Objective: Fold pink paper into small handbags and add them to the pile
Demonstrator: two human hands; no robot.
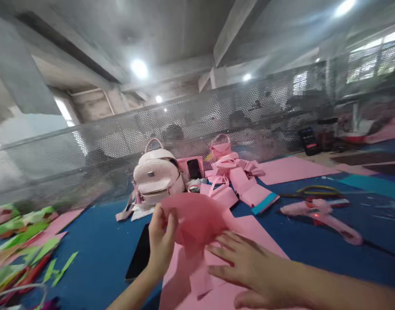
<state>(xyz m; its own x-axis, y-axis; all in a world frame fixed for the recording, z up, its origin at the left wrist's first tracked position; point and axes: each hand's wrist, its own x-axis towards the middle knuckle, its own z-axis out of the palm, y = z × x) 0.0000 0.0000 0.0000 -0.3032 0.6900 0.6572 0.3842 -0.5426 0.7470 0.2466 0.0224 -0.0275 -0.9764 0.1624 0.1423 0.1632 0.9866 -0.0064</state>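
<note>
Head view: blue tabletop [94, 241]; flat pink sheet [260, 232], cut off below; above it, smooth, curved pink piece [197, 215], underside hidden; right hand [249, 262], fingers spread, overlapping the piece, contact unclear; left hand [160, 243] pinching its left edge.

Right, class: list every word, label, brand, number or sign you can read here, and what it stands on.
None can be read.
Lit phone at the right: screen too small and blurred.
Metal plate on the backpack: too small to tell.
</note>
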